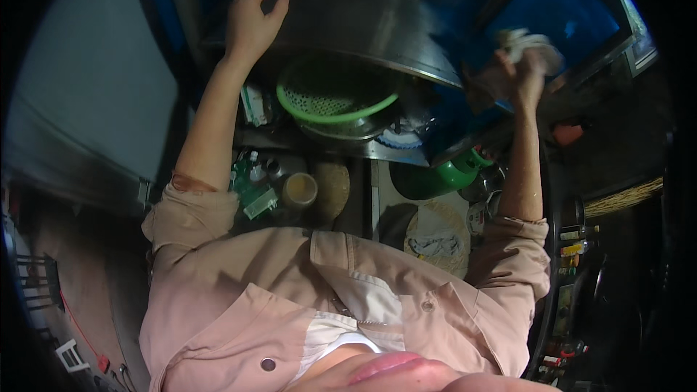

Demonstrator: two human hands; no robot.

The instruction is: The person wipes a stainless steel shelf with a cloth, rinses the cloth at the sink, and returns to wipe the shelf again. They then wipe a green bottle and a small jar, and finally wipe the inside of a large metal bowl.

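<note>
My left hand [255, 22] is raised at the upper left, its thumb and fingertips curled together in a ring in front of a metal surface [348, 16]; nothing can be made out in it. At the upper right, my right hand [527, 73] grips a crumpled pale cloth [525, 43], blurred by motion, over a blue panel [555, 16]. Between my arms, under the metal edge, a green plastic colander [337, 111] rests on a metal bowl [348, 129].
Below the colander are green bottles [253, 190], a jar [299, 189] and a green gas cylinder [452, 177]. A round woven stool [435, 228] with a cloth stands lower right. Several bottles [574, 250] line the right side. A large pale cabinet [98, 76] is on the left.
</note>
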